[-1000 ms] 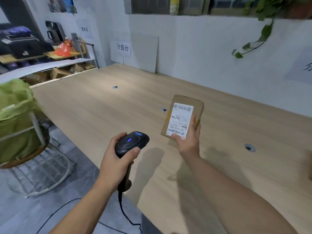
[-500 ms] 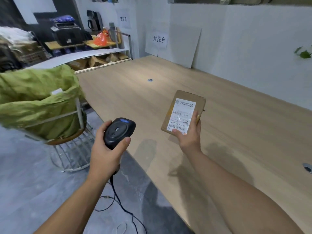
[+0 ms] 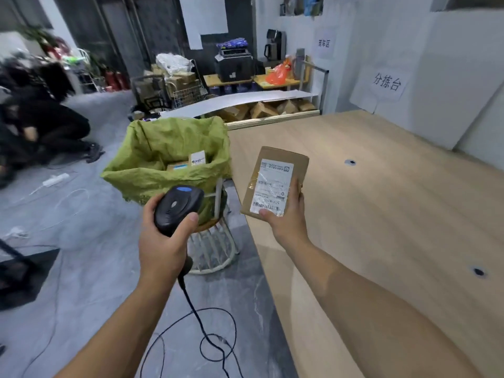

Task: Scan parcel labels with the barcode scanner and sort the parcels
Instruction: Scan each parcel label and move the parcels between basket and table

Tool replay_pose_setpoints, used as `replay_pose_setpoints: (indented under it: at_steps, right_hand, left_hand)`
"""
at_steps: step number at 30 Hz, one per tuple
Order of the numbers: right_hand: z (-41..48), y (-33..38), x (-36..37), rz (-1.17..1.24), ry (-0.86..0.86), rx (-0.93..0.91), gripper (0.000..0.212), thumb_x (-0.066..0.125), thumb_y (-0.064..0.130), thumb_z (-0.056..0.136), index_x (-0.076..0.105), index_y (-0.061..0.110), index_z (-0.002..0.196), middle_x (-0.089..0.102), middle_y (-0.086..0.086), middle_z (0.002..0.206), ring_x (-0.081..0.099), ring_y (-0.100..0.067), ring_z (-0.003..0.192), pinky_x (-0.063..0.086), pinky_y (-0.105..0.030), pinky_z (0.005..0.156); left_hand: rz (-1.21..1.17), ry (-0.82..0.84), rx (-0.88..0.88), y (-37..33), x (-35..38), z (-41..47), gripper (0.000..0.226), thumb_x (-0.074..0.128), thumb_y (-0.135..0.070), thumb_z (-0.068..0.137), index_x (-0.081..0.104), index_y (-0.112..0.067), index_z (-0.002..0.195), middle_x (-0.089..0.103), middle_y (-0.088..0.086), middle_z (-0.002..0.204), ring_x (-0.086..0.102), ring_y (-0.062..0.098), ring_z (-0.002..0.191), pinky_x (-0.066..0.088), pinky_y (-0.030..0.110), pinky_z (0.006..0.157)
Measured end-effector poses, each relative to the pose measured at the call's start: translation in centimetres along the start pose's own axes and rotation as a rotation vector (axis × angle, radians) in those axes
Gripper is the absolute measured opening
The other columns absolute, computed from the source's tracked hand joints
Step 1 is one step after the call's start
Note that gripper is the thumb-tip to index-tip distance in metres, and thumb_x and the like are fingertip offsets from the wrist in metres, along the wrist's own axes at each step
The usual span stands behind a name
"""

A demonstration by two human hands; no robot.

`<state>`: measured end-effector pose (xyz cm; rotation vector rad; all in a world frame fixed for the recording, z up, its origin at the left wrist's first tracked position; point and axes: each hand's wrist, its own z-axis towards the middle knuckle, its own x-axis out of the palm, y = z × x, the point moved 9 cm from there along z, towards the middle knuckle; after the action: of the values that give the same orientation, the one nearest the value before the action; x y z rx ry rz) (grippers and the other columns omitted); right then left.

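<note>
You are gripping a black handheld barcode scanner [image 3: 177, 207] in your left hand [image 3: 163, 241], fingers and thumb wrapping round its head, while its black cable [image 3: 207, 331] is looping across the grey floor below. Your right hand [image 3: 286, 222] is holding a flat brown cardboard parcel [image 3: 283, 162] up in the air over the near edge of the pale wooden table [image 3: 381, 214], thumb pinching the bottom of the white shipping label [image 3: 272, 186] and fingers curling up the right side. The scanner's nose appears to be pointing past the parcel rather than at it, so the scan looks like the step in hand: you should be turning the head toward the barcode strip along the label's lower edge, sliding your thumb clear of those bars, and tilting the glossy tape away from glare. Just beyond the scanner, a wire basket lined with a green bag [image 3: 152, 159] is standing beside the table with small boxed parcels [image 3: 197, 158] already lying inside, a likely drop point. Farther back, a low shelf of cardboard boxes [image 3: 272, 109] is sitting below a white paper sign [image 3: 387, 83], and a person in dark clothes [image 3: 46, 126] is crouching at far left.
</note>
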<state>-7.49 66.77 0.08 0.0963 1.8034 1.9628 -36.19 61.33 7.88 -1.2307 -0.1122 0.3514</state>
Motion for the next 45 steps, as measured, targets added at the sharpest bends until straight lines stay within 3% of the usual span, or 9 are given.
replay_pose_setpoints:
  at_steps: [3, 7, 12, 21, 31, 35, 40, 42, 45]
  right_hand:
    - [3.7, 1.2, 4.8, 0.028, 0.081, -0.031, 0.114, 0.08, 0.014, 0.08, 0.002, 0.039, 0.159, 0.02, -0.01, 0.157, 0.036, -0.022, 0.141, 0.035, -0.038, 0.115]
    - [7.6, 2.8, 12.1, 0.067, 0.174, -0.041, 0.114, 0.079, 0.01, 0.08, 0.002, 0.037, 0.159, 0.025, -0.008, 0.153, 0.037, -0.02, 0.139, 0.035, -0.031, 0.112]
    - [12.3, 4.7, 21.3, 0.0, 0.226, -0.086, 0.117, 0.08, 0.022, 0.078, -0.001, 0.04, 0.159, 0.021, -0.009, 0.158, 0.032, -0.024, 0.144, 0.032, -0.043, 0.118]
    - [19.8, 7.0, 34.1, -0.077, 0.253, -0.053, 0.111, 0.079, 0.019, 0.085, -0.001, 0.04, 0.159, 0.017, -0.005, 0.162, 0.03, -0.026, 0.145, 0.029, -0.038, 0.116]
    - [31.4, 3.3, 41.6, -0.158, 0.272, 0.019, 0.111, 0.08, 0.021, 0.083, 0.002, 0.041, 0.159, 0.019, -0.005, 0.16, 0.034, -0.028, 0.142, 0.031, -0.045, 0.118]
    - [37.8, 1.0, 44.7, -0.164, 0.341, 0.066, 0.111, 0.081, 0.023, 0.081, 0.004, 0.042, 0.159, 0.026, -0.005, 0.156, 0.039, -0.025, 0.138, 0.034, -0.039, 0.113]
    - [46.1, -7.6, 50.5, -0.103, 0.496, 0.201, 0.123, 0.082, 0.055, 0.048, 0.013, 0.06, 0.149, 0.039, -0.002, 0.153, 0.047, -0.025, 0.136, 0.042, -0.052, 0.111]
    - [48.0, -11.4, 52.9, -0.134, 0.572, 0.239, 0.125, 0.08, 0.059, 0.045, 0.01, 0.063, 0.148, 0.043, -0.001, 0.149, 0.048, -0.026, 0.134, 0.042, -0.053, 0.111]
    - [48.6, -13.3, 54.9, -0.157, 0.634, 0.295, 0.127, 0.08, 0.061, 0.044, 0.007, 0.064, 0.148, 0.044, 0.001, 0.15, 0.049, -0.024, 0.133, 0.041, -0.053, 0.112]
  left_hand:
    - [0.009, -0.096, -0.011, 1.0, -1.5, 3.0, 0.066, 0.074, -0.035, 0.071, 0.05, -0.03, 0.132, 0.061, -0.021, 0.114, 0.062, -0.011, 0.096, 0.048, 0.012, 0.082]
    - [0.01, -0.178, -0.02, 2.8, -4.5, 7.1, 0.064, 0.073, -0.033, 0.072, 0.049, -0.031, 0.131, 0.062, -0.021, 0.112, 0.061, -0.014, 0.092, 0.044, 0.004, 0.077]
    - [0.01, -0.255, -0.018, 5.8, -8.5, 14.1, 0.059, 0.074, -0.034, 0.072, 0.048, -0.038, 0.125, 0.062, -0.021, 0.111, 0.061, -0.015, 0.094, 0.044, 0.004, 0.078]
    - [0.03, -0.21, -0.011, 11.0, -13.3, 27.6, 0.064, 0.079, -0.028, 0.076, 0.047, -0.032, 0.131, 0.061, -0.019, 0.115, 0.06, -0.017, 0.093, 0.041, 0.0, 0.074]
    - [0.041, -0.266, -0.05, 16.7, -12.7, 38.5, 0.064, 0.074, -0.032, 0.073, 0.048, -0.031, 0.132, 0.06, -0.022, 0.115, 0.06, -0.016, 0.097, 0.042, 0.002, 0.078]
    - [0.063, -0.285, -0.058, 18.7, -9.9, 43.7, 0.065, 0.073, -0.031, 0.072, 0.048, -0.03, 0.132, 0.059, -0.022, 0.116, 0.059, -0.018, 0.096, 0.041, 0.001, 0.078]
    - [0.158, -0.265, -0.075, 20.8, -5.8, 50.3, 0.066, 0.081, -0.016, 0.081, 0.048, -0.018, 0.138, 0.058, -0.022, 0.114, 0.057, -0.023, 0.093, 0.039, -0.002, 0.077]
    - [0.18, -0.264, -0.103, 22.1, -4.5, 52.4, 0.063, 0.079, -0.008, 0.085, 0.048, -0.017, 0.139, 0.058, -0.022, 0.113, 0.056, -0.023, 0.091, 0.038, -0.002, 0.077]
    - [0.171, -0.264, -0.144, 24.0, -2.8, 54.8, 0.067, 0.081, -0.022, 0.076, 0.049, -0.022, 0.135, 0.06, -0.023, 0.11, 0.058, -0.021, 0.091, 0.039, -0.001, 0.077]
